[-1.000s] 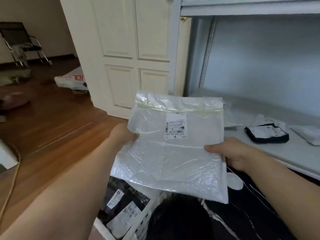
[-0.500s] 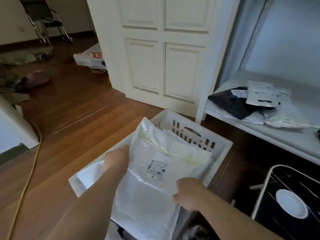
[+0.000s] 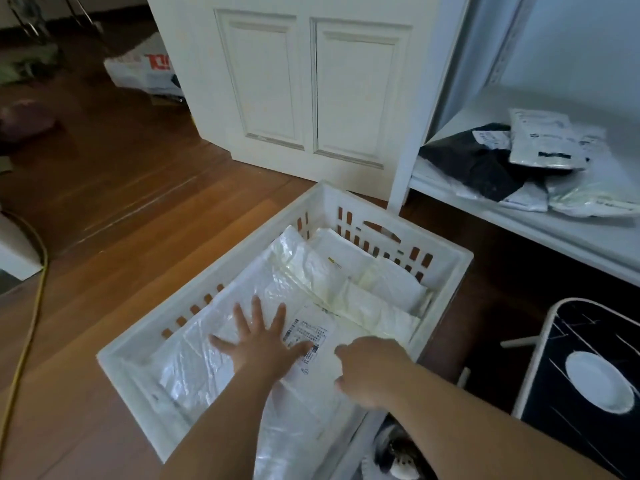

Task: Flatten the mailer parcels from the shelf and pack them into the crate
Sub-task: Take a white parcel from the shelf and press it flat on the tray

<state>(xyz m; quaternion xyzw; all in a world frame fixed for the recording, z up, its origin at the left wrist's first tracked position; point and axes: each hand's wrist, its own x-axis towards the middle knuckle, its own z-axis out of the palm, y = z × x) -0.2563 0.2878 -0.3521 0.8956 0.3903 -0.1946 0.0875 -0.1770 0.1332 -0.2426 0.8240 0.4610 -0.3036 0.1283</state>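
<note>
Crate point(image 3: 446, 268) with white mailers point(image 3: 214, 344) under left hand point(image 3: 263, 344).

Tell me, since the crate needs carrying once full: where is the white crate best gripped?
Probably by the cut-out handle slot in the white crate's far end wall, fingers hooked in from outside under the rim. A matching near slot isn't visible.

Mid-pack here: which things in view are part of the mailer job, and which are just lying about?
Job:
white crate
clear mailer under left hand and right hand
mailers on the shelf

Lying about:
yellow cable
printed bag by the door
</note>
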